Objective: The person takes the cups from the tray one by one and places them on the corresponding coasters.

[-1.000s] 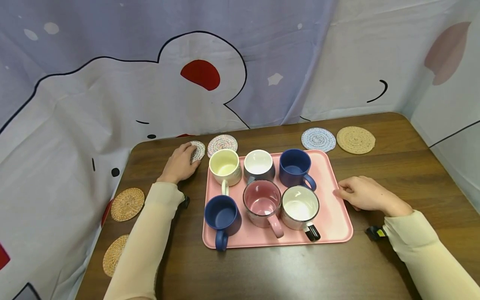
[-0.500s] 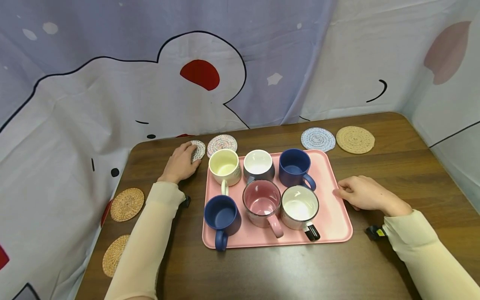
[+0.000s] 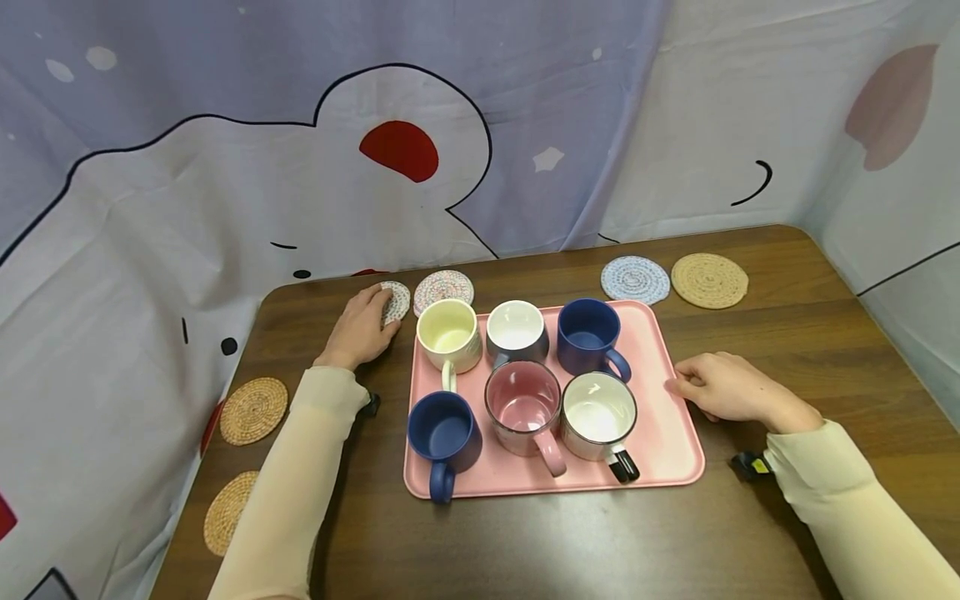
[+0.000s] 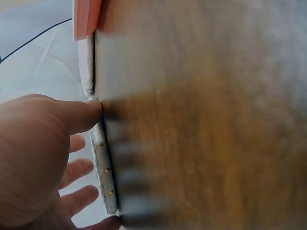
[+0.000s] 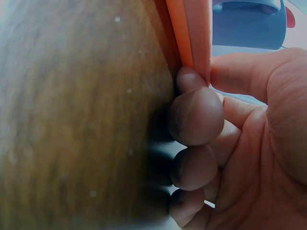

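My left hand (image 3: pixel 358 326) lies over a round, speckled white coaster (image 3: pixel 395 302) near the table's back edge. In the left wrist view, the thumb touches one edge of that coaster (image 4: pixel 105 177) and the fingers reach round it; the hand hides part of it. At the right side of a pink tray (image 3: pixel 675 454), my right hand (image 3: pixel 738 390) pinches the rim between thumb and curled index finger. The tray stands on the table with several mugs on it: a cream mug (image 3: pixel 448 354), a grey mug, two blue mugs, a pink mug (image 3: pixel 522 412) and a white mug (image 3: pixel 598 417).
A pink-speckled coaster (image 3: pixel 443 288) lies right of my left hand. Blue (image 3: pixel 634 279) and yellow (image 3: pixel 709 281) coasters lie at the back right. Two woven straw coasters (image 3: pixel 253 411) lie along the left edge. A printed curtain hangs behind the brown table (image 3: pixel 540 542).
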The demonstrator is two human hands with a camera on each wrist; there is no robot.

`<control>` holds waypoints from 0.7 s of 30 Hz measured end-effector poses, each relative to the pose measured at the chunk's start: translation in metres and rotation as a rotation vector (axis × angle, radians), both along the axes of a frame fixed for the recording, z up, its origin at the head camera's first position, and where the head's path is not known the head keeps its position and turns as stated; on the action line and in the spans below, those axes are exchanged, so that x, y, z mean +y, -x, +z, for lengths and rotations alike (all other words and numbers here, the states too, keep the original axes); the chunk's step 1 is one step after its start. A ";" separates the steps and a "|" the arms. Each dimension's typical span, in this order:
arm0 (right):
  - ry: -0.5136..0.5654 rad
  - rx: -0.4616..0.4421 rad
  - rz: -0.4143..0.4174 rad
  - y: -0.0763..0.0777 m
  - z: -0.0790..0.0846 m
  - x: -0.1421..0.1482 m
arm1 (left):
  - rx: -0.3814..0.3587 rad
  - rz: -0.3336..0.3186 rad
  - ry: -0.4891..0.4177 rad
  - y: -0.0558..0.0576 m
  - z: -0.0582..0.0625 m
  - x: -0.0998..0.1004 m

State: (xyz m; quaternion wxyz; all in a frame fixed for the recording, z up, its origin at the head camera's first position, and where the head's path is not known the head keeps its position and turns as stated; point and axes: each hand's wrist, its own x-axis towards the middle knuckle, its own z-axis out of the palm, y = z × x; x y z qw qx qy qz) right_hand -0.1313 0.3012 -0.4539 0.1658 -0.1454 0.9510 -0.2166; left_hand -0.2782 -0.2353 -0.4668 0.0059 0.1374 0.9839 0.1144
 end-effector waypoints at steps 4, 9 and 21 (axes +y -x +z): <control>-0.001 -0.005 0.000 0.000 0.000 0.000 | 0.009 0.003 -0.013 -0.005 -0.001 -0.003; 0.002 -0.001 -0.001 0.000 0.000 0.000 | 0.034 0.005 -0.022 -0.015 0.000 -0.008; 0.003 0.002 -0.004 -0.001 0.000 0.000 | 0.025 0.070 0.016 -0.049 0.014 -0.024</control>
